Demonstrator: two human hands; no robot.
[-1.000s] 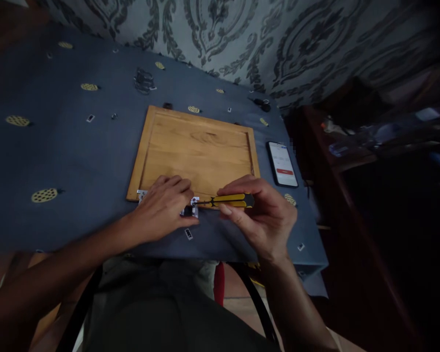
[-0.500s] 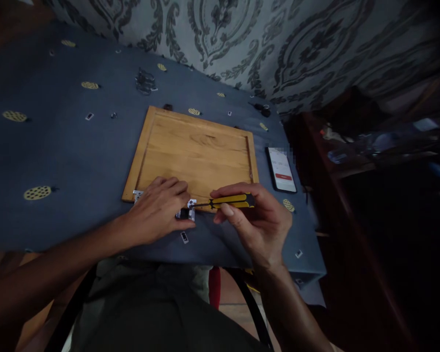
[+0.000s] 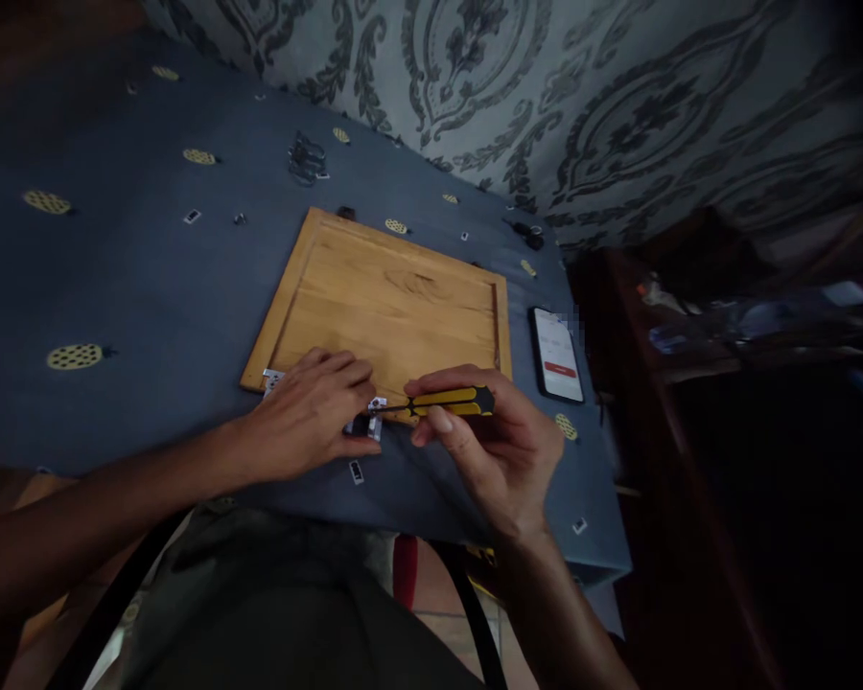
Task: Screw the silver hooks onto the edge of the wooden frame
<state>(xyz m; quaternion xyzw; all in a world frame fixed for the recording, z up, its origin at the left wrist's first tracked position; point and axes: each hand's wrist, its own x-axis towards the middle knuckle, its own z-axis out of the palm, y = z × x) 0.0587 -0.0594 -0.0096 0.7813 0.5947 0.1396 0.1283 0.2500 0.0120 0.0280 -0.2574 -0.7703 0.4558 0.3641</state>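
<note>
A wooden panel (image 3: 395, 307) with a raised frame lies flat on the cloth-covered table. My left hand (image 3: 313, 412) is closed over its near edge, fingers above and thumb below, gripping a metal hinge (image 3: 376, 426) that is partly hidden under the fingers. More silvery metal (image 3: 271, 381) shows at the left side of that hand, by the panel's corner. In my right hand (image 3: 503, 446) is a yellow-and-black screwdriver (image 3: 450, 401), held between thumb and fingers. Its shaft points left, with the tip at the hinge beside my left fingertips.
A phone (image 3: 557, 355) with a lit screen lies right of the panel. Behind the panel are a dark coil-like bundle (image 3: 306, 158), a small metal piece (image 3: 240, 219) and a dark object with a ring (image 3: 528, 235). A patterned curtain (image 3: 475, 67) hangs along the back.
The view has tilted slightly, shifting the scene. My right hand and the screwdriver sit slightly lower and further left in view; the tip stays at the hinge. My left hand keeps its hold.
</note>
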